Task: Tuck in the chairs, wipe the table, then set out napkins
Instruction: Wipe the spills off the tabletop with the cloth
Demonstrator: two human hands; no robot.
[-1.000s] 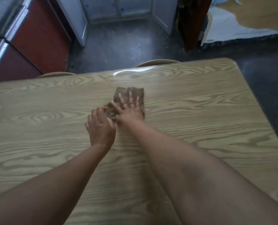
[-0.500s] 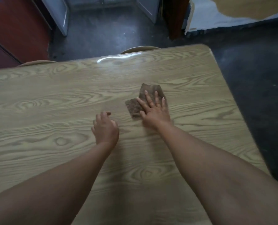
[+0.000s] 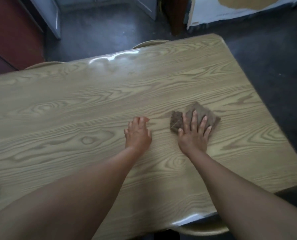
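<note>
Right hand [image 3: 193, 135] lies on cloth [image 3: 198, 110] on table [image 3: 75, 104], left hand [image 3: 138, 134] beside.

right hand [image 3: 193, 135] flat on brown cloth [image 3: 196, 113]; left hand [image 3: 138, 134] rests on table [image 3: 75, 104].

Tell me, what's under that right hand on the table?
A folded brown cloth lies flat under the right hand, on the wooden table. The palm covers its near edge.
</note>
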